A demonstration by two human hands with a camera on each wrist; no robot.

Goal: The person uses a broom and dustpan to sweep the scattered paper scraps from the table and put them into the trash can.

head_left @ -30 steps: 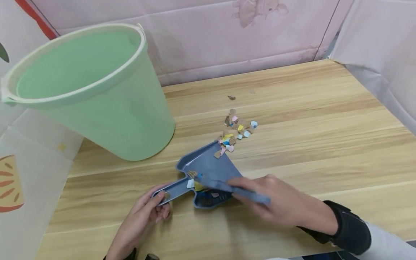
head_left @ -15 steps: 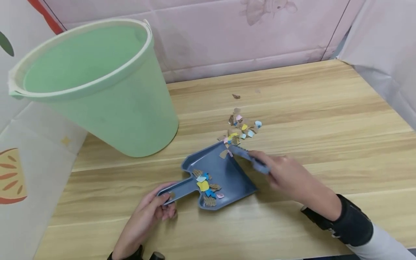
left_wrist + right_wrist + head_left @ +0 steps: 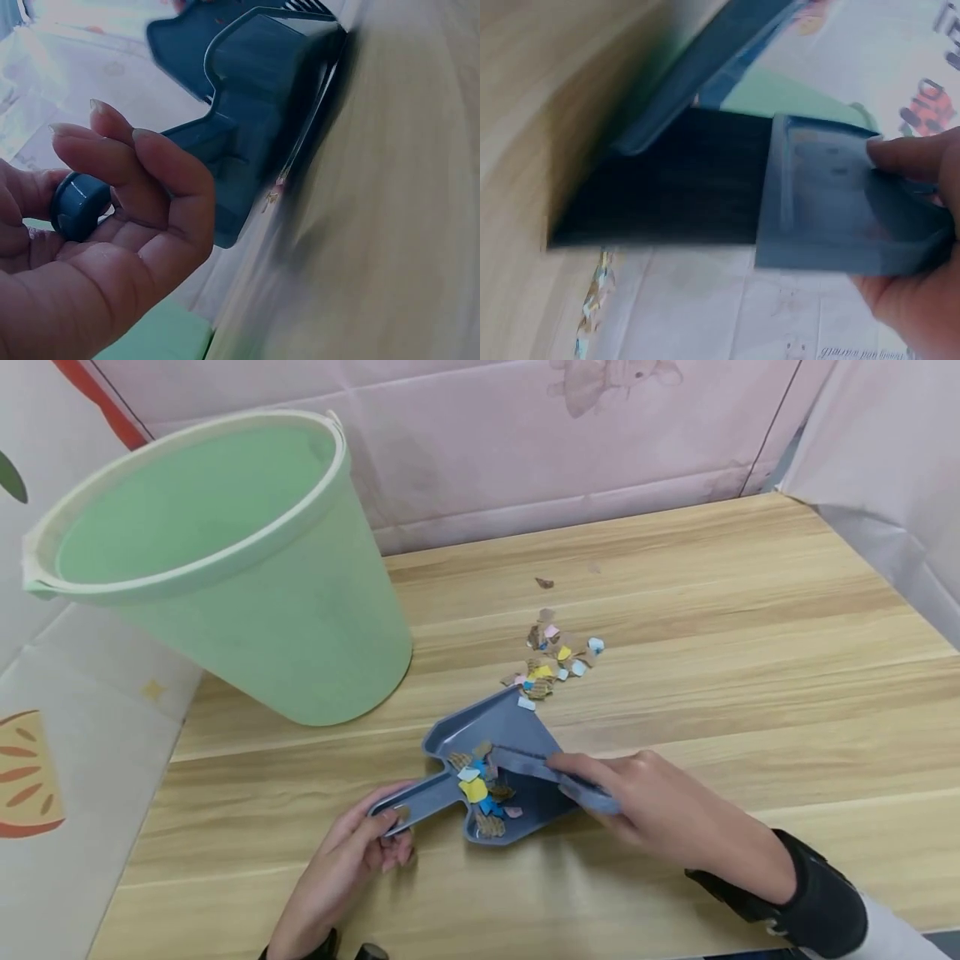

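Dustpan (image 3: 504,766): blue, flat on the wooden table (image 3: 750,635), just in front of the green bucket (image 3: 225,577), mouth facing the far scrap pile.
Left hand (image 3: 345,860): fingers curled round the dustpan handle's end, holding it down.
Right hand (image 3: 660,814): fingers clamped on the blue brush (image 3: 551,775), bristles down inside the pan.
Scraps in pan (image 3: 480,789): yellow, blue, brown bits bunched near the handle.
Scraps on table (image 3: 551,656): loose colourful pile just past the pan's lip.

The wooden desk (image 3: 750,635) carried a green bucket (image 3: 247,577) far left, a blue dustpan (image 3: 510,777) near the middle, and paper scraps (image 3: 555,652) just beyond it.
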